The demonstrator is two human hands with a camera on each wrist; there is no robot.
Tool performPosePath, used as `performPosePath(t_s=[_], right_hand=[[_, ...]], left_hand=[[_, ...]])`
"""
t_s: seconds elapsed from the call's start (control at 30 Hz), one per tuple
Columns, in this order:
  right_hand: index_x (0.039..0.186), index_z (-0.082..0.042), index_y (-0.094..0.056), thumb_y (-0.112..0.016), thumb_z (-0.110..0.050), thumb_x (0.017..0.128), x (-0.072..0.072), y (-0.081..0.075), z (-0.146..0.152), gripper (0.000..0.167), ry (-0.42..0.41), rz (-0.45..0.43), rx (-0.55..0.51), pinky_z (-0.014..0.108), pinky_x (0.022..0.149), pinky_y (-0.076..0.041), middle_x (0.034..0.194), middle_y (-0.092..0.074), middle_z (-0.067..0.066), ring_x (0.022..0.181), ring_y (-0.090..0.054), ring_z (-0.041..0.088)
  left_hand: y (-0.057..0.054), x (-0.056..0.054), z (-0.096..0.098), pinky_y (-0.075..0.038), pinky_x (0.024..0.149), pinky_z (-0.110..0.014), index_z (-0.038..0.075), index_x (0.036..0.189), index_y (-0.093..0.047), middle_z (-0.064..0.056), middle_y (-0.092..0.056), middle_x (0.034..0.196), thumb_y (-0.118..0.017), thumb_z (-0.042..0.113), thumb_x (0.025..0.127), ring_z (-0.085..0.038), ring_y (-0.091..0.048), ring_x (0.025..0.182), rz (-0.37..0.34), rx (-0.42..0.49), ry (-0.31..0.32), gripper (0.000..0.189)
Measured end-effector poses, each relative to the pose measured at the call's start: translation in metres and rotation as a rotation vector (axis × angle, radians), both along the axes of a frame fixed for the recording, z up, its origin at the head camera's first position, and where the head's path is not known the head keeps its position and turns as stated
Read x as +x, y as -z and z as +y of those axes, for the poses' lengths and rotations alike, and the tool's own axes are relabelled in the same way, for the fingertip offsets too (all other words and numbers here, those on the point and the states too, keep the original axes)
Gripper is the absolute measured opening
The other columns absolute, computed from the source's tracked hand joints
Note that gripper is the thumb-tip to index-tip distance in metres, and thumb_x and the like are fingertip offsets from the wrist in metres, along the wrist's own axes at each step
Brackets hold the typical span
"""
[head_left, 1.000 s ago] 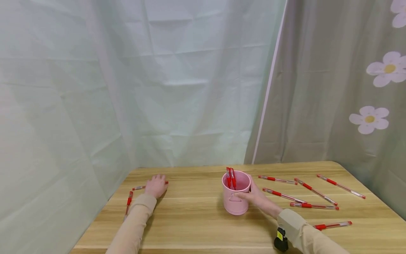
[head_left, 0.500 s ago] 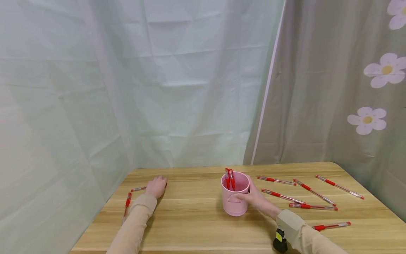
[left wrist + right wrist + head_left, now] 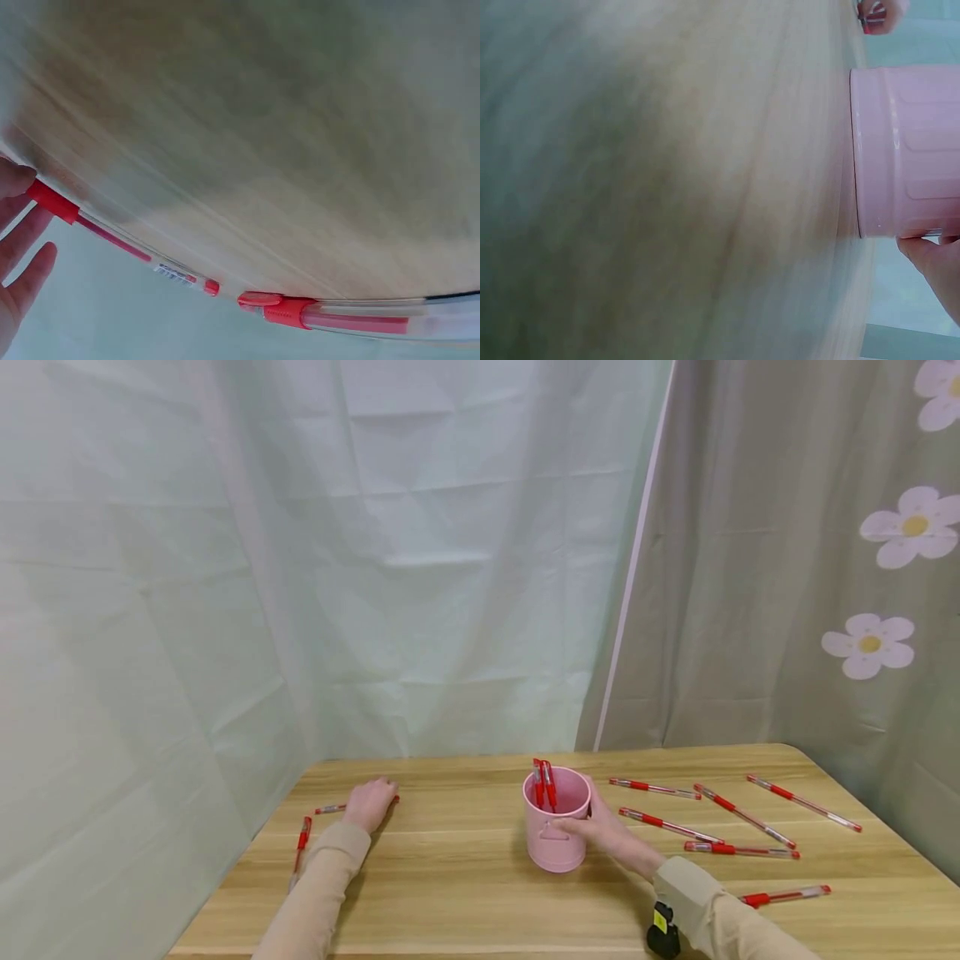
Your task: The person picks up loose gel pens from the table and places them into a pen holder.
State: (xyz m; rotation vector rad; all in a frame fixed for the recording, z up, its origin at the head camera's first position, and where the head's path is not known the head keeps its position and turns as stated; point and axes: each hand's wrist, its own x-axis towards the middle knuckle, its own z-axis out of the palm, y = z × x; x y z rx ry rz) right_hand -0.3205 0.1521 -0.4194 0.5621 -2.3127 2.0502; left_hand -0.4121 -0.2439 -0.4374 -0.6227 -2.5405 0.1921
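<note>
At the table's back left, my left hand (image 3: 369, 804) pinches a red pen (image 3: 330, 808) that lies along the wood. The left wrist view shows the thumb and a finger at the pen's red cap end (image 3: 54, 201), with the other fingers spread below. A second red pen (image 3: 360, 319) lies close by, nearer the front. My right hand (image 3: 603, 828) grips the pink bucket-shaped pen holder (image 3: 551, 847) by its right side, thumb over the front near the small handle. The holder stands upright, with a couple of red pens (image 3: 544, 783) leaning inside it.
Several more red pens lie scattered on the right of the wooden table (image 3: 450, 893), among them one red pen (image 3: 742, 850) near the right sleeve. A black and yellow device (image 3: 662, 931) hangs at the right wrist. Pale curtains (image 3: 450, 610) stand behind and to the left.
The fingers of my left hand have drawn in around the pen, and the pen has shifted slightly to the right. My right hand and the pen holder stay in place.
</note>
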Motion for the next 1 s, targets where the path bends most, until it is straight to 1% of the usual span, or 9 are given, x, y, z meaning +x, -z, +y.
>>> performPosePath(t_s=[0.13, 0.23, 0.43, 0.53, 0.67, 0.73, 0.87, 0.93, 1.0], right_hand=[[0.132, -0.013, -0.029, -0.075, -0.019, 0.074, 0.001, 0.000, 0.000, 0.074, 0.001, 0.000, 0.005, 0.043, 0.091, -0.037, 0.127, -0.039, 0.009, 0.116, -0.037, 0.027], [0.132, -0.012, -0.029, -0.075, -0.019, 0.075, 0.001, 0.001, 0.000, 0.074, -0.003, 0.004, 0.009, 0.042, 0.091, -0.037, 0.127, -0.039, 0.010, 0.116, -0.037, 0.028], [0.132, -0.010, -0.027, -0.074, -0.016, 0.075, -0.001, 0.001, 0.001, 0.074, -0.028, 0.013, -0.004, 0.040, 0.092, -0.036, 0.128, -0.038, 0.012, 0.116, -0.036, 0.029], [0.133, -0.010, -0.027, -0.074, -0.016, 0.075, 0.000, 0.001, 0.001, 0.074, -0.032, 0.022, -0.005, 0.040, 0.091, -0.036, 0.128, -0.038, 0.012, 0.116, -0.036, 0.029], [0.132, -0.011, -0.028, -0.074, -0.018, 0.075, 0.000, 0.001, 0.001, 0.074, -0.016, 0.018, 0.005, 0.041, 0.091, -0.037, 0.128, -0.039, 0.011, 0.116, -0.036, 0.029], [0.132, -0.012, -0.029, -0.075, -0.019, 0.074, 0.000, 0.001, 0.001, 0.075, -0.006, 0.010, 0.009, 0.042, 0.091, -0.037, 0.128, -0.039, 0.010, 0.116, -0.036, 0.028], [0.132, -0.013, -0.030, -0.076, -0.021, 0.073, 0.001, 0.001, 0.000, 0.075, 0.008, 0.004, 0.014, 0.043, 0.090, -0.037, 0.127, -0.040, 0.009, 0.116, -0.037, 0.027], [0.132, -0.013, -0.029, -0.076, -0.021, 0.073, 0.001, 0.000, 0.000, 0.075, 0.008, 0.002, 0.011, 0.042, 0.091, -0.037, 0.127, -0.040, 0.009, 0.116, -0.037, 0.028], [0.132, -0.011, -0.029, -0.075, -0.019, 0.074, 0.001, 0.000, 0.000, 0.075, 0.003, 0.005, 0.002, 0.042, 0.092, -0.036, 0.127, -0.040, 0.010, 0.116, -0.037, 0.028]], left_hand=[[-0.001, -0.001, -0.001, -0.048, 0.052, -0.041, 0.005, 0.080, -0.059, -0.012, -0.057, 0.077, -0.073, 0.005, 0.071, -0.029, -0.058, 0.067, 0.035, -0.011, 0.046, 0.017], [-0.003, -0.002, 0.001, -0.049, 0.056, -0.040, 0.002, 0.086, -0.060, -0.013, -0.059, 0.081, -0.073, 0.002, 0.071, -0.029, -0.058, 0.071, 0.061, -0.017, 0.085, 0.020], [-0.014, -0.003, 0.010, -0.048, 0.058, -0.039, 0.002, 0.087, -0.057, -0.012, -0.057, 0.084, -0.068, -0.012, 0.069, -0.029, -0.057, 0.072, 0.080, -0.009, 0.125, 0.026], [-0.018, -0.003, 0.015, -0.048, 0.059, -0.040, 0.003, 0.087, -0.056, -0.012, -0.056, 0.085, -0.068, -0.011, 0.069, -0.030, -0.057, 0.075, 0.086, 0.002, 0.150, 0.026], [-0.021, -0.004, 0.022, -0.048, 0.061, -0.040, 0.001, 0.089, -0.056, -0.015, -0.054, 0.089, -0.073, -0.010, 0.066, -0.032, -0.056, 0.076, 0.082, 0.031, 0.204, 0.031], [-0.022, -0.003, 0.025, -0.048, 0.060, -0.039, 0.000, 0.089, -0.055, -0.016, -0.051, 0.089, -0.074, -0.011, 0.065, -0.031, -0.055, 0.073, 0.076, 0.051, 0.234, 0.033], [-0.023, -0.003, 0.031, -0.045, 0.052, -0.033, 0.000, 0.086, -0.051, -0.012, -0.044, 0.084, -0.072, -0.014, 0.066, -0.025, -0.051, 0.062, 0.090, 0.073, 0.267, 0.033], [-0.025, -0.002, 0.033, -0.043, 0.048, -0.030, 0.000, 0.087, -0.051, -0.011, -0.041, 0.081, -0.071, -0.015, 0.067, -0.021, -0.047, 0.058, 0.099, 0.079, 0.276, 0.032], [-0.027, 0.000, 0.036, -0.042, 0.046, -0.028, -0.002, 0.091, -0.052, -0.011, -0.041, 0.081, -0.069, -0.016, 0.068, -0.019, -0.046, 0.056, 0.104, 0.070, 0.272, 0.031]])
